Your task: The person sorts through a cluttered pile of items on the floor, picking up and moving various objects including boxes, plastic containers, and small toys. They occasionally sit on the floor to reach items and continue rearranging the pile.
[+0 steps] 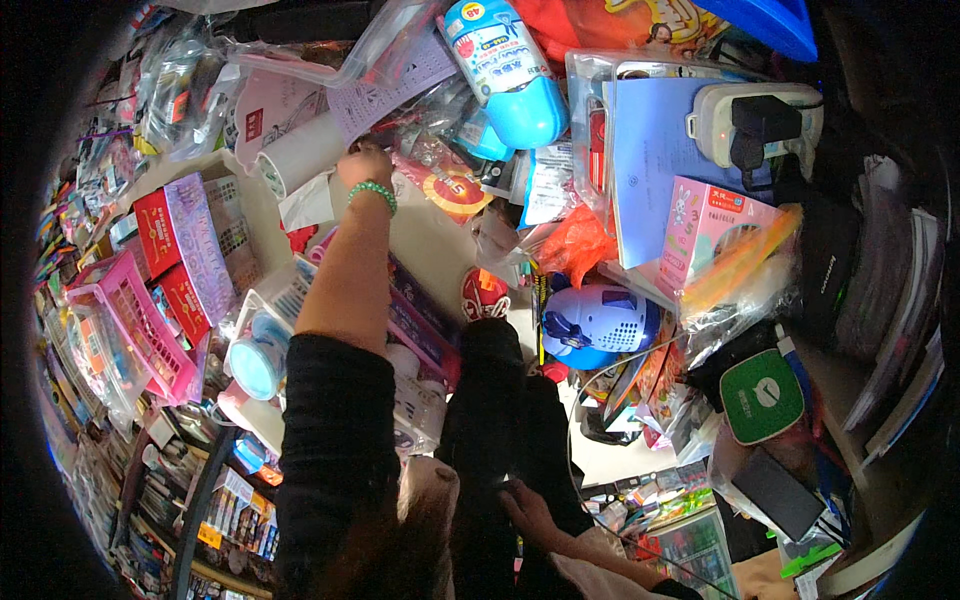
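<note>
My left hand (364, 166), with a green bead bracelet (373, 196) at the wrist, reaches forward among the clutter. Its fingers are curled and partly hidden, so any grip cannot be made out. Beside it lies a white roll (304, 154), and a lavender printed sheet (390, 86) is just beyond the fingertips. A small white paper piece (307, 204) lies at the near side of the roll. To the right of the hand sits a pink package with a round yellow-and-red emblem (456, 191). My right hand (532, 514) rests on my dark-trousered leg, holding nothing visible.
A blue-capped jar (525, 112) leans beyond. To the right are a blue folder (652, 165), a pink box (712, 225), a purple-blue perforated device (600, 322) and a green square device (761, 397). Left are a pink basket (142, 322) and red boxes (161, 232). A thin cable (574, 427) hangs near my legs.
</note>
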`<act>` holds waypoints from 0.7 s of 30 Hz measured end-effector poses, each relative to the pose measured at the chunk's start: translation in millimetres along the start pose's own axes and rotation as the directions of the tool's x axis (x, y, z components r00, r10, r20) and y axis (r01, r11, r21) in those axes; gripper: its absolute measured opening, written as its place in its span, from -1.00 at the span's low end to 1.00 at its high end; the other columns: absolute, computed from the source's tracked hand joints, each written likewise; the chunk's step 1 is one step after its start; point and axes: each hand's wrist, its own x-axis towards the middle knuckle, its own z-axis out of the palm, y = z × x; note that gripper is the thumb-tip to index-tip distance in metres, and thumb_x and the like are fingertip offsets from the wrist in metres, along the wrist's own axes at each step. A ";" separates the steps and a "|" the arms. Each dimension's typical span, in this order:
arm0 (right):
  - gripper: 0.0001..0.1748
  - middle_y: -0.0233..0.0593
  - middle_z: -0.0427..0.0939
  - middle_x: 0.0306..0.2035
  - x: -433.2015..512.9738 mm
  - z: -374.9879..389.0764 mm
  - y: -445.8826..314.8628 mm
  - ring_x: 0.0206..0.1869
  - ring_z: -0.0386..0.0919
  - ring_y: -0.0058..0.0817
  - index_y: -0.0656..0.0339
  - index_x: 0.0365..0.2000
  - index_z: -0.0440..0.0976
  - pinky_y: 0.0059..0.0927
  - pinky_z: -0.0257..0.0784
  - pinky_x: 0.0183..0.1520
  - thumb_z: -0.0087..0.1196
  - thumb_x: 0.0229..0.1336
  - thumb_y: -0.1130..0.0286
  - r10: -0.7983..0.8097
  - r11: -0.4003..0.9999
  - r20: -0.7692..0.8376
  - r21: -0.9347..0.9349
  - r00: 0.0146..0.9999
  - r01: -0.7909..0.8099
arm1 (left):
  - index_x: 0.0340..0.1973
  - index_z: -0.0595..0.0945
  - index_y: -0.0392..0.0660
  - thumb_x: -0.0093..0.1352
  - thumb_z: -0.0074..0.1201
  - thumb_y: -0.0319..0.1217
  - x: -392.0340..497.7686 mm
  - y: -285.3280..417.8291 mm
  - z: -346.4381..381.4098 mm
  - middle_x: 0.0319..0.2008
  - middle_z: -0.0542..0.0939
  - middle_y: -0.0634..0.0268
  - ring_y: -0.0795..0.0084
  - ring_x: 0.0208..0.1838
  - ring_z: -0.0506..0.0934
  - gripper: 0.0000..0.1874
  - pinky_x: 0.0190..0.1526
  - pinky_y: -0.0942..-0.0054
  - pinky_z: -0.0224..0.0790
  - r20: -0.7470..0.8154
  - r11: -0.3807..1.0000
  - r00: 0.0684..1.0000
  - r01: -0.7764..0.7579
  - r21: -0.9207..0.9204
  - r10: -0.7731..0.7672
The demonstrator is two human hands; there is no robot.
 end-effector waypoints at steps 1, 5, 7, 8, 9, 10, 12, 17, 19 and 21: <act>-0.44 0.13 0.58 -0.13 0.0 0.1 0.7 -0.04 0.56 0.01 0.34 -0.04 0.44 -0.14 0.43 0.01 -0.03 0.33 -0.02 -0.017 1.000 0.000 -0.012 1.000 0.017 | -0.14 0.61 -0.35 0.28 0.14 -0.18 5.4 -0.4 -5.7 -0.28 0.66 -0.12 -0.11 -0.24 0.62 -0.55 -0.16 0.07 0.45 -0.027 0.987 0.997 -0.073 0.140 0.078; -0.43 0.11 0.59 -0.12 0.1 1.3 4.4 -0.03 0.56 0.04 0.33 -0.05 0.44 -0.12 0.43 0.02 -0.04 0.33 -0.04 -0.031 0.998 -0.011 0.063 0.999 0.032 | -0.25 0.63 -0.35 0.27 0.07 -0.32 18.9 2.7 -28.3 -0.25 0.63 -0.26 -0.25 -0.13 0.59 -0.69 -0.04 0.02 0.43 0.011 0.936 0.970 -0.235 0.260 0.241; -0.44 0.11 0.59 -0.12 -0.2 2.7 6.5 -0.04 0.56 0.04 0.33 -0.05 0.44 -0.12 0.44 0.01 -0.04 0.33 -0.04 -0.069 0.997 -0.042 0.025 0.997 0.070 | 0.08 0.49 -0.28 0.28 0.02 -0.47 16.0 7.3 -37.5 -0.15 0.61 -0.26 -0.22 -0.05 0.58 -0.57 0.00 0.04 0.40 0.025 0.932 0.933 -0.360 0.030 0.360; -0.44 0.11 0.59 -0.12 -0.7 3.8 7.6 -0.04 0.56 0.04 0.33 -0.06 0.44 -0.11 0.44 0.01 -0.04 0.32 -0.04 -0.086 0.996 -0.055 -0.001 0.995 0.086 | 0.15 0.43 -0.25 0.29 0.00 -0.51 14.9 10.4 -44.7 -0.12 0.60 -0.26 -0.21 -0.04 0.57 -0.52 0.01 0.04 0.40 0.024 0.899 0.900 -0.432 -0.072 0.434; -0.51 0.12 0.59 -0.16 -1.2 4.8 8.7 -0.07 0.56 0.06 0.30 -0.07 0.44 -0.11 0.44 -0.03 -0.03 0.32 0.03 -0.103 0.995 -0.067 0.003 0.992 0.104 | 0.22 0.38 -0.22 0.29 -0.02 -0.54 13.3 15.3 -50.5 -0.10 0.59 -0.26 -0.20 -0.03 0.57 -0.46 0.02 0.05 0.39 0.051 0.891 0.898 -0.425 -0.160 0.438; -0.57 0.12 0.58 -0.19 -0.9 5.3 9.7 -0.10 0.56 0.07 0.27 -0.08 0.44 -0.11 0.44 -0.08 -0.03 0.31 0.09 -0.123 0.992 -0.080 0.004 0.989 0.124 | 0.32 0.28 -0.15 0.31 -0.04 -0.58 11.9 17.0 -63.9 -0.08 0.61 -0.18 -0.05 -0.09 0.64 -0.37 -0.09 0.12 0.48 0.132 0.838 0.830 -0.546 0.001 0.541; -0.62 0.13 0.57 -0.22 -1.1 5.9 10.4 -0.12 0.55 0.08 0.24 -0.09 0.44 -0.11 0.44 -0.12 -0.03 0.30 0.14 -0.144 0.990 -0.092 -0.009 0.985 0.144 | 0.31 0.30 -0.15 0.30 -0.05 -0.59 12.0 27.1 -82.1 -0.10 0.64 -0.06 0.09 -0.15 0.66 -0.38 -0.19 0.21 0.52 0.282 0.921 0.877 -0.364 -0.140 0.389; -0.56 0.11 0.58 -0.23 -2.0 -3.2 -14.8 -0.14 0.57 0.04 0.27 -0.08 0.45 -0.11 0.45 -0.13 0.03 0.28 0.09 -0.023 0.999 -0.044 -0.043 0.999 0.021 | 0.20 0.44 -0.14 0.24 -0.08 -0.65 8.3 34.5 -117.9 -0.19 0.64 0.13 0.27 -0.34 0.66 -0.44 -0.44 0.37 0.57 0.561 0.982 0.824 0.031 -0.188 0.081; -0.57 0.04 0.60 -0.26 3.0 -13.4 -46.8 -0.19 0.59 -0.08 0.28 -0.08 0.45 -0.18 0.46 -0.13 0.09 0.25 0.11 -0.161 0.985 -0.158 -0.083 0.974 0.149 | 0.08 0.48 -0.31 0.24 -0.05 -0.64 2.7 22.6 -130.4 -0.21 0.63 0.11 0.28 -0.36 0.65 -0.56 -0.45 0.39 0.60 0.633 0.993 0.774 0.062 -0.102 0.017; -0.57 -0.06 0.60 -0.30 15.8 -28.5 -94.1 -0.24 0.59 -0.24 0.31 -0.08 0.45 -0.27 0.47 -0.14 0.16 0.22 0.17 -0.319 0.948 -0.245 -0.093 0.916 0.305 | 0.01 0.49 -0.40 0.26 -0.04 -0.63 -1.6 8.5 -139.1 -0.22 0.62 0.10 0.28 -0.36 0.65 -0.63 -0.43 0.40 0.62 0.742 0.987 0.665 0.155 -0.033 -0.079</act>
